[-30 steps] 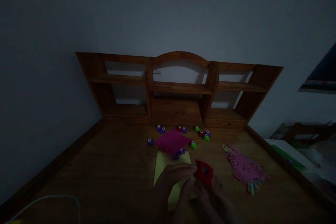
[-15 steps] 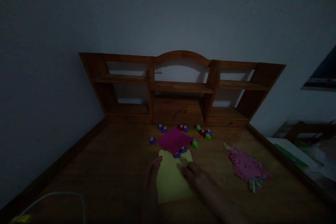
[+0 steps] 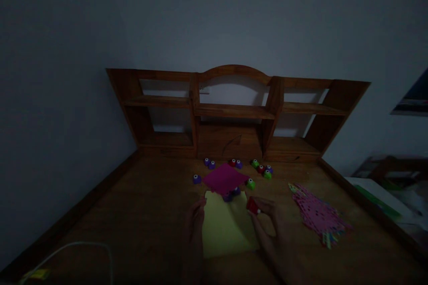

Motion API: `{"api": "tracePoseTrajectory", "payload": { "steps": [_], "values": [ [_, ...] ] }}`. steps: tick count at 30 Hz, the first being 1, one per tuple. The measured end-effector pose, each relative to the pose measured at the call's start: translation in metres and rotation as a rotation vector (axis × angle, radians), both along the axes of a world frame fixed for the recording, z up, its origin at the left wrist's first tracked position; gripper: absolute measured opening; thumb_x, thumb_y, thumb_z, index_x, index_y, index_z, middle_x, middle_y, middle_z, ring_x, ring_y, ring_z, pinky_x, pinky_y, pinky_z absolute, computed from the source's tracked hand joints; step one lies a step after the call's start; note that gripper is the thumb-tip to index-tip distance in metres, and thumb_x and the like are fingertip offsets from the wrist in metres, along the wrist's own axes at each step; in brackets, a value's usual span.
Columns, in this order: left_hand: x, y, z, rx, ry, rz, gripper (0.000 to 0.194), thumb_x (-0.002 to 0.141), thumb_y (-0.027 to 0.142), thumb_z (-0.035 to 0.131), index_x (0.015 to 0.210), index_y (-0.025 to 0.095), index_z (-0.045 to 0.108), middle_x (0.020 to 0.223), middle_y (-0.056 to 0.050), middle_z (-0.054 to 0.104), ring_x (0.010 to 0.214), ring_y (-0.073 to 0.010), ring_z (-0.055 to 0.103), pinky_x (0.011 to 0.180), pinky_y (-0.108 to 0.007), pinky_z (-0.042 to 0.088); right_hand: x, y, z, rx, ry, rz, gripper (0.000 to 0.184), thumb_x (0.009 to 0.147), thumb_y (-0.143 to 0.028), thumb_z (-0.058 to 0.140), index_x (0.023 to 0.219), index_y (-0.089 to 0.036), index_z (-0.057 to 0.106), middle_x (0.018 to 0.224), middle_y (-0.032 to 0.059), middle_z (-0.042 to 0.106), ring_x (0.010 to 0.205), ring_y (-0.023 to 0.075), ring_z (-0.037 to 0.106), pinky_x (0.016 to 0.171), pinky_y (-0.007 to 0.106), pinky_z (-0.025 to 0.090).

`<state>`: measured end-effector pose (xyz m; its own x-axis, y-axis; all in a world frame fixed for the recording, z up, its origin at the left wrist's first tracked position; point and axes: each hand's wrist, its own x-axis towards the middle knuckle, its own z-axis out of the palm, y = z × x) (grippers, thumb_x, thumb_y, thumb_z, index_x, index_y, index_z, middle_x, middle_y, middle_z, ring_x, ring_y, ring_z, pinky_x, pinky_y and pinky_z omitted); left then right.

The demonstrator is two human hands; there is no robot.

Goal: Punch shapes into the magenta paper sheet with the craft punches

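The scene is dim. A yellow paper sheet (image 3: 227,227) lies on the wooden desk (image 3: 140,213) in front of me. My left hand (image 3: 195,227) rests along the sheet's left edge with its fingers flat on it. At the sheet's upper right corner my right hand (image 3: 270,227) pinches a small red paper punch (image 3: 252,205). A magenta paper sheet (image 3: 224,178) lies just beyond the yellow one, and a purple punch (image 3: 230,194) sits where the two meet.
Several small purple, red and green punches (image 3: 261,169) are scattered at the back of the desk below a wooden shelf unit (image 3: 234,111). A pile of punched pink paper strips (image 3: 317,216) lies to the right. A white cable (image 3: 76,247) curls at the near left.
A second ago both hands held the red punch over the yellow sheet. Half a second ago they lay flat on the sheet. Now my right hand holds the punch at the sheet's right corner.
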<state>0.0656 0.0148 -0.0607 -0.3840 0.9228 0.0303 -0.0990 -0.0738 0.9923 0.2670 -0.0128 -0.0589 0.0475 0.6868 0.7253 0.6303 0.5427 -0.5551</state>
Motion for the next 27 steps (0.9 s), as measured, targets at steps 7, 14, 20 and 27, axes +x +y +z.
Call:
{"api": "tracePoseTrajectory", "payload": {
  "steps": [7,14,20,27],
  "values": [
    [0.007,0.0,-0.009,0.033,0.021,0.011,0.03,0.081,0.046,0.064,0.095,0.019,0.068,0.109,-0.01,0.069,0.11,-0.0288,0.062,0.099,-0.041,0.047,-0.002,0.0,-0.027,-0.143,-0.219,0.049,0.012,0.094,-0.019,0.048,0.102,-0.021,0.057,0.091,0.0083,0.064,0.079,0.023,0.065,0.069,0.032,0.056],
    [0.006,0.0,-0.017,0.061,0.012,-0.06,0.038,0.079,0.05,0.065,0.101,0.019,0.066,0.114,-0.011,0.067,0.112,-0.028,0.061,0.098,-0.04,0.048,-0.001,-0.006,-0.023,-0.158,-0.233,0.145,0.022,0.094,-0.019,0.049,0.111,-0.022,0.063,0.101,0.0095,0.067,0.092,0.025,0.065,0.083,0.038,0.055],
    [0.012,-0.012,0.009,0.082,0.247,-0.084,0.031,0.086,0.048,0.059,0.096,0.021,0.07,0.108,-0.009,0.069,0.107,-0.0268,0.063,0.095,-0.041,0.05,-0.009,-0.012,0.008,-0.402,0.637,0.174,0.024,0.087,-0.039,0.07,0.099,-0.02,0.062,0.097,0.0091,0.068,0.085,0.0226,0.067,0.07,0.027,0.055],
    [0.01,-0.051,0.071,0.434,0.557,-0.211,0.012,0.089,0.027,0.061,0.097,0.026,0.07,0.099,-0.003,0.072,0.094,-0.019,0.068,0.085,-0.031,0.058,-0.007,-0.026,0.041,-0.397,0.874,0.382,0.035,0.079,-0.042,0.079,0.108,-0.025,0.068,0.109,0.0093,0.07,0.093,0.0242,0.069,0.078,0.028,0.057]
  ]
}}
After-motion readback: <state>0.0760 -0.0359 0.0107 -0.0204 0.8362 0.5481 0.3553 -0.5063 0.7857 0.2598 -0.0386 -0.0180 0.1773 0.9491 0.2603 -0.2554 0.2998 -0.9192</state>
